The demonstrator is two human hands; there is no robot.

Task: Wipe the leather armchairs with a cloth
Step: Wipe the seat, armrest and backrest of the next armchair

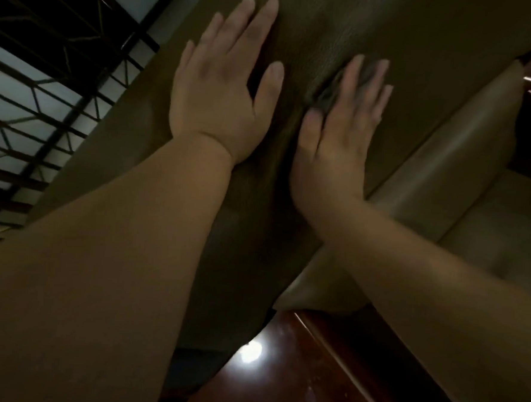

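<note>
1. At the far left a dark metal window grille (46, 100) with pale light behind it fills the edge of the view; it sits well apart from both hands, beyond the left edge of the chair
2. The leather armchair (423, 33) runs from that edge across the middle and right; its olive-brown back panel is the broad face both hands lie on, with bare leather open above the fingertips and below the wrists
3. The left hand (221, 92) rests flat on the back panel, its grip apart: fingers straight and spread, thumb out to the side, holding nothing
4. A narrow strip of shadowed leather separates the two hands; they are near each other but not touching
5. The right hand (336, 136) also lies flat with straight fingers, pressing the cloth (326, 95) against the leather; its grip is not curled round anything
6. The cloth is a small grey wad, mostly hidden under the right palm and fingers, showing only between the thumb and forefinger
7. Right of that hand a seam edge ends the back panel, and a lighter padded armrest (440, 168) slopes down beside it
8. At the bottom, a glossy reddish wooden surface (294, 373) meets the chair's lower edge and carries a bright lamp reflection
</note>
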